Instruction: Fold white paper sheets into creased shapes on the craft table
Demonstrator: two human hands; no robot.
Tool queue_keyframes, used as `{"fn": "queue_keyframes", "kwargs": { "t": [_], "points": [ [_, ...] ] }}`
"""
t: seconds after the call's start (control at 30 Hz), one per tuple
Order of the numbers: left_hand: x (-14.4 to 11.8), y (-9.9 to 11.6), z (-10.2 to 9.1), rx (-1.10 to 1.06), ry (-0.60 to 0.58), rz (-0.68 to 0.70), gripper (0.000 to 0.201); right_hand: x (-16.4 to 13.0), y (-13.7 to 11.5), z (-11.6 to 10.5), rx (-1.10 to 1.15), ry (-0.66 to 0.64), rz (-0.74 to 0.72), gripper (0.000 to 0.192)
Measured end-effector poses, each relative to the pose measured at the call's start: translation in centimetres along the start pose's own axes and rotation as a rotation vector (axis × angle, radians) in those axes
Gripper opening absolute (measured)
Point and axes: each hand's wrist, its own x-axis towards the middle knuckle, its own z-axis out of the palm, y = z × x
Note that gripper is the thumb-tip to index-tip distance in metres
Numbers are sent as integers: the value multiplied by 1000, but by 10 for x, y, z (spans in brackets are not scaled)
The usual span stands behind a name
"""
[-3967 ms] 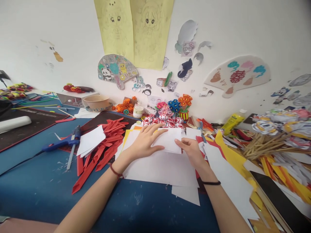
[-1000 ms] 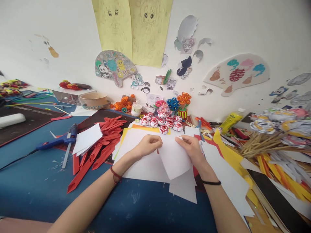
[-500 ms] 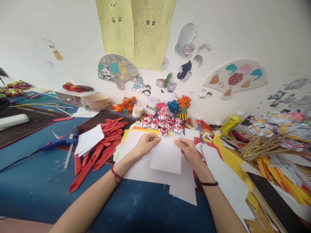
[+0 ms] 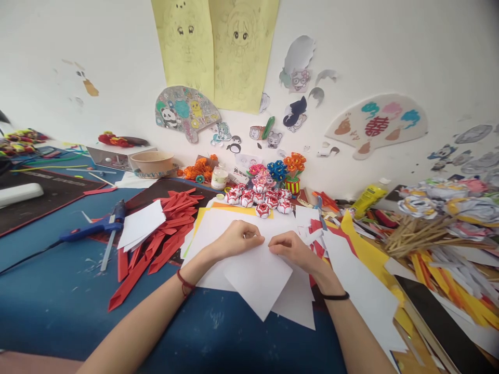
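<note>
A square sheet of white paper (image 4: 260,283) is turned like a diamond, one corner pointing down toward me. My left hand (image 4: 238,240) pinches it near its far corner. Close by on the right, my right hand (image 4: 290,249) has thumb and fingers pressed together at the same corner, a small gap from the left fingertips. Larger white sheets (image 4: 210,228) lie in a stack beneath. Just beyond the hands stand several red-and-white folded paper flowers (image 4: 262,210).
Left of the stack lie folded red paper strips (image 4: 156,248), small white paper squares (image 4: 142,224) and a blue glue gun (image 4: 91,228). A yellow bottle (image 4: 368,200), wooden sticks (image 4: 409,236) and a dark flat object (image 4: 436,317) are on the right. A bowl (image 4: 152,162) sits near the wall.
The square sheet has turned from edge-on to corner-on and come nearer to me. Both hands have come closer together and a little lower.
</note>
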Motion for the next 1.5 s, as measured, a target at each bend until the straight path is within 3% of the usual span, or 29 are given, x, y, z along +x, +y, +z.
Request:
{"fn": "queue_keyframes", "kwargs": {
  "t": [0.13,0.23,0.3,0.4,0.47,0.63,0.77,0.87,1.1,1.23,1.3,1.37,1.43,1.5],
  "points": [
    [2,-5,-14,-111,108,-55,33,-2,3,-6,17,14,-3,20],
    [2,-16,-36,-265,340,-86,33,-6,4,-15,40,21,-7,20],
    [2,-25,-48,-386,495,-76,34,-7,5,-19,38,90,-23,21],
    [4,-34,-51,-494,579,-84,34,-6,7,-19,43,239,-46,21],
    [7,-35,-42,-526,571,-86,33,-4,7,-15,60,278,-67,24],
    [10,-25,-13,-618,500,-138,35,-1,8,-4,167,195,-139,31],
    [7,-16,2,-756,385,-239,38,1,8,1,240,150,-132,32],
    [7,-12,10,-711,305,-260,41,2,5,4,231,203,-104,32],
    [12,-26,19,-216,275,-125,42,2,4,-1,134,460,-112,30],
    [6,-18,11,81,388,17,29,3,10,-5,168,543,-67,29],
    [0,-8,7,118,409,157,38,3,12,-5,143,609,-55,30],
    [-5,2,5,117,344,272,51,5,14,-6,126,659,-38,32],
    [-8,9,7,131,271,329,64,6,16,-6,124,661,-15,36],
    [-9,10,9,173,237,336,64,6,17,-7,123,631,3,41]
  ]
}}
